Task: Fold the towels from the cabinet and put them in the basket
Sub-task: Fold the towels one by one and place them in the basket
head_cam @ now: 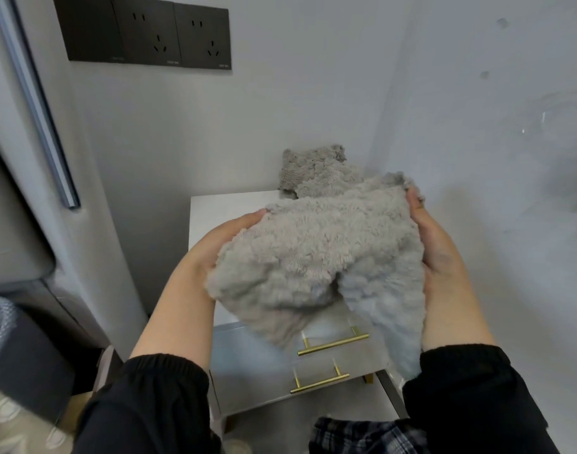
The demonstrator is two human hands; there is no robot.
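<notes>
A fluffy light grey towel (pixel 316 257) hangs in the air above a small white cabinet (pixel 215 208). My left hand (pixel 221 237) holds its left edge from below, and my right hand (pixel 434 237) grips its right edge, with the fingertips curled over the top corner. The towel's lower part droops in front of the cabinet drawers. A second, darker grey towel (pixel 313 172) lies on the cabinet top at the back, against the wall. No basket is in view.
The cabinet has two drawers with gold bar handles (pixel 333 344). It stands in a corner between grey walls. Black wall sockets (pixel 142 31) are up on the left. A grey padded headboard (pixel 11 191) and bed edge are at the left.
</notes>
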